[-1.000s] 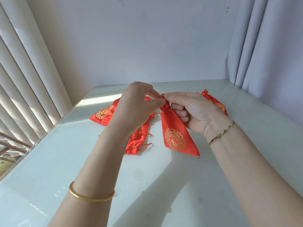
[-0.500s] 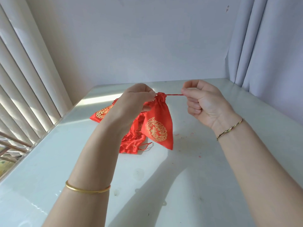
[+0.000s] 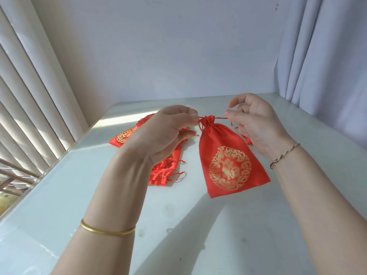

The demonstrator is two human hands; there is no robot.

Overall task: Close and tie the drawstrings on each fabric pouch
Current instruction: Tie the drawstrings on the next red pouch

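Left hand (image 3: 164, 133), right hand (image 3: 256, 126) — fingers (image 3: 189, 116) each pinch drawstring (image 3: 219, 117) of one pouch (image 3: 228, 161); three-plus other pouches (image 3: 121, 136) on table (image 3: 75, 195).

The scene is viewed from a single wide-angle camera worn on the head, aimed forward and downward over the tabletop (image 3: 178, 215). The left hand (image 3: 162, 135) and right hand (image 3: 258, 126) are framed close, near centre, with both forearms entering from the lower edge. The far wall (image 3: 178, 56) is faced squarely, with blinds (image 3: 29, 96) at the left and a curtain (image 3: 327, 66) at the right.
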